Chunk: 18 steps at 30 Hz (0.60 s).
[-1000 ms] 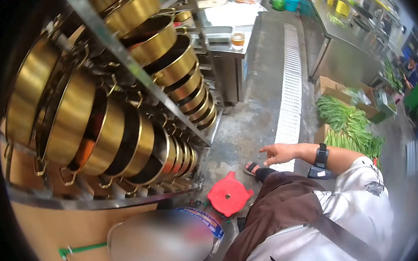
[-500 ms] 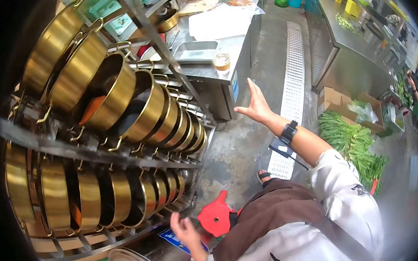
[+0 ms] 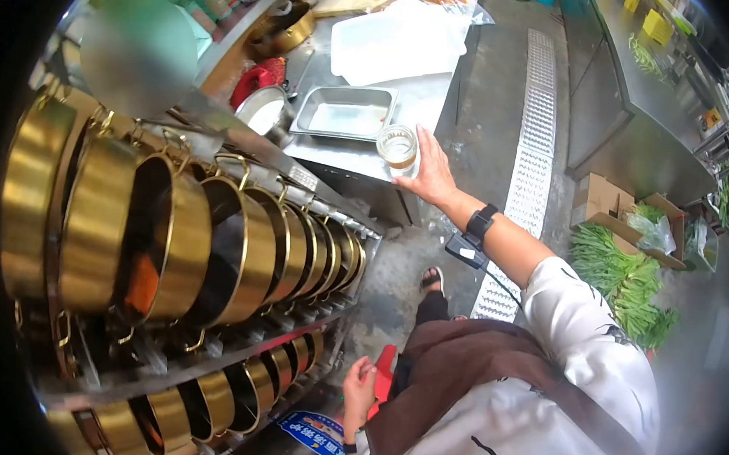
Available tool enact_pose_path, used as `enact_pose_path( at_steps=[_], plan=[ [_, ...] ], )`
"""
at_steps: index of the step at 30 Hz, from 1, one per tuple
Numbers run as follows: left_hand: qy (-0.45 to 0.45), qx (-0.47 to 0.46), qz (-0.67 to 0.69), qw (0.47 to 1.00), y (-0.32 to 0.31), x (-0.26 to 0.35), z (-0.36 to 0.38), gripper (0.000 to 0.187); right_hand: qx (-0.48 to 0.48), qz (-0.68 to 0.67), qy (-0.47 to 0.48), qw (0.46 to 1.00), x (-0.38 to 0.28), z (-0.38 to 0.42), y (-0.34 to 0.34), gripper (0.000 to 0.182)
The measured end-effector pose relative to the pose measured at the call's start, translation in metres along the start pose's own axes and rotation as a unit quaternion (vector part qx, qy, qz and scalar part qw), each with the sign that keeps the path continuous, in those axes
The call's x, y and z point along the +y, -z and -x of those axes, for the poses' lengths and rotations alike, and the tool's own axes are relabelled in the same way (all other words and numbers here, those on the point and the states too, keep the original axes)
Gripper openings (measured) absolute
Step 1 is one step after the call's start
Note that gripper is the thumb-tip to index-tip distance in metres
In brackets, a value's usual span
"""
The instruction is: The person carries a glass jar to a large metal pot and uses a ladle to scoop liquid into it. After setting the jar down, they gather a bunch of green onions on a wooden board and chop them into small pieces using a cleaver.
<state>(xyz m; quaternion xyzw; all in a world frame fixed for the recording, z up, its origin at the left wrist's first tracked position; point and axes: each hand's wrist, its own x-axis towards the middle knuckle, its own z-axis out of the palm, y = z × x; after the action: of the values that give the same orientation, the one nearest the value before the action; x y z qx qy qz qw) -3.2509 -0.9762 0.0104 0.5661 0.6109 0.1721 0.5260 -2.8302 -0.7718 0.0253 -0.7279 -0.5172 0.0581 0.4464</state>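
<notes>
The right hand [image 3: 430,170] curves wide around the glass jar [image 3: 397,147] at the steel table's [image 3: 340,153] near corner, right of the metal tray [image 3: 346,113]; whether it grips is unclear. The left hand [image 3: 359,388], loosely half-open, hovers beside the red stool [image 3: 382,375].

a white short-sleeved top [image 3: 559,300], darkly marked at the sleeve, is covered by a brown apron [image 3: 470,354]. a black watch [image 3: 481,220] and a black, white-labelled box [image 3: 464,252] are worn on the right, a black band [image 3: 350,448] on the left, dark trousers [image 3: 431,308] and an open sandal [image 3: 433,277] below.
</notes>
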Motion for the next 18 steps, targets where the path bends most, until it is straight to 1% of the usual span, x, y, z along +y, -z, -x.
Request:
enact_pose_path(
  at_steps=[3, 4, 6, 8, 11, 12, 14, 18],
  plan=[
    [0.038, -0.041, -0.005, 0.998, 0.006, 0.003, -0.055, 0.033, 0.003, 0.007, 0.019, 1.0, 0.003, -0.013, -0.007, 0.12],
    [0.018, -0.049, -0.053, 0.997, 0.011, 0.01, -0.073, 0.033, 0.005, 0.015, 0.031, 0.999, 0.004, -0.019, -0.007, 0.121],
    [-0.019, -0.065, -0.136, 0.988, 0.009, 0.041, -0.102, 0.034, 0.001, 0.015, 0.025, 1.0, 0.007, -0.025, -0.012, 0.119],
    [-0.046, -0.069, -0.132, 0.988, 0.008, 0.052, -0.136, 0.035, 0.005, -0.004, 0.044, 0.999, 0.018, -0.03, -0.022, 0.116],
    [-0.075, -0.104, -0.16, 0.979, 0.008, 0.064, -0.182, 0.035, 0.005, -0.033, 0.07, 0.997, 0.023, -0.037, -0.023, 0.108],
    [-0.076, -0.119, -0.152, 0.978, 0.006, 0.075, -0.192, 0.035, 0.002, -0.049, 0.075, 0.996, 0.021, -0.036, -0.02, 0.106],
    [-0.074, -0.143, -0.138, 0.977, 0.0, 0.099, -0.205, 0.035, -0.015, -0.085, 0.05, 0.995, 0.016, -0.037, -0.011, 0.102],
    [-0.063, -0.171, -0.143, 0.973, -0.006, 0.109, -0.237, 0.034, -0.01, -0.115, 0.078, 0.99, 0.026, -0.038, -0.008, 0.1]
  ],
)
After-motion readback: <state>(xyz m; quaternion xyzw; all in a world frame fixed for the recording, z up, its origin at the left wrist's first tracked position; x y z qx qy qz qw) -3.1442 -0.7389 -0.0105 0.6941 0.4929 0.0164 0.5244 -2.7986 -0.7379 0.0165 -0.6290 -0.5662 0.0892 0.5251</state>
